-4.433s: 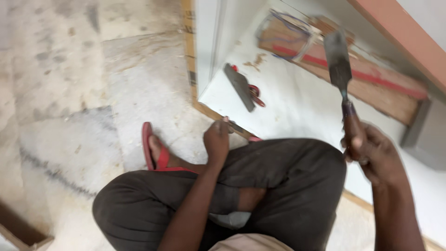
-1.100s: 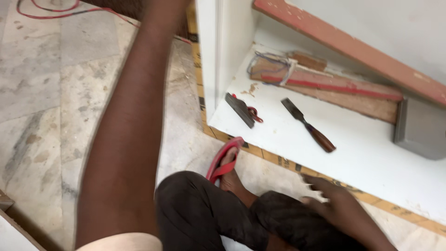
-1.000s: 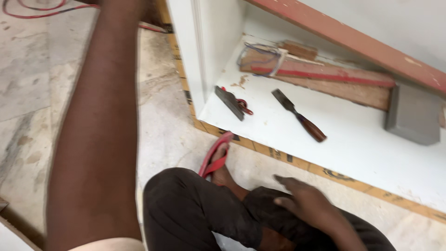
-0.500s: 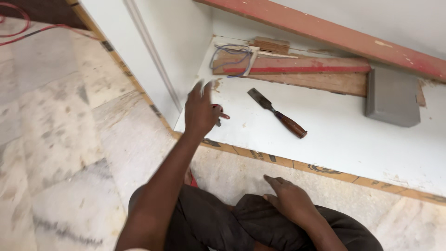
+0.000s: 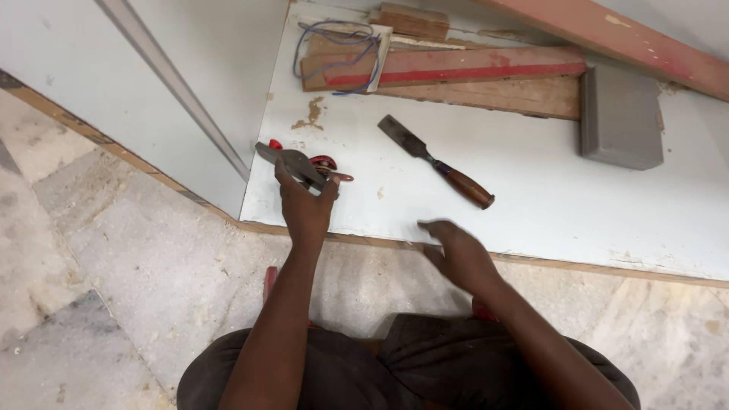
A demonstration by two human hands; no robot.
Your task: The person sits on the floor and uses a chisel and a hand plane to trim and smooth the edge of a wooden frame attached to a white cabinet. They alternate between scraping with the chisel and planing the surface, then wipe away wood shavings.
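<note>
Head view looks down on the white panel (image 5: 531,205) lying on the stone floor (image 5: 137,258); the left hand (image 5: 305,206) has its fingers curled round a small grey metal tool with red parts (image 5: 300,163), which sits at the panel's near left corner, just inside the edge; whether it is lifted clear or resting on the board is hard to tell from here. The right hand (image 5: 459,254) hovers over the panel's near edge with fingers loosely spread, holding nothing, slightly blurred. The wood-handled chisel (image 5: 437,161) lies flat on the panel, apart from both hands, blade pointing away toward the stacked wooden battens (image 5: 486,80); a grey block (image 5: 621,118) sits to the right. To lift the tool well, I judge the grip should settle behind its body, thumb opposing fingers, wrist straight; the free hand is best kept flat on the board, away from the chisel's blade.
</note>
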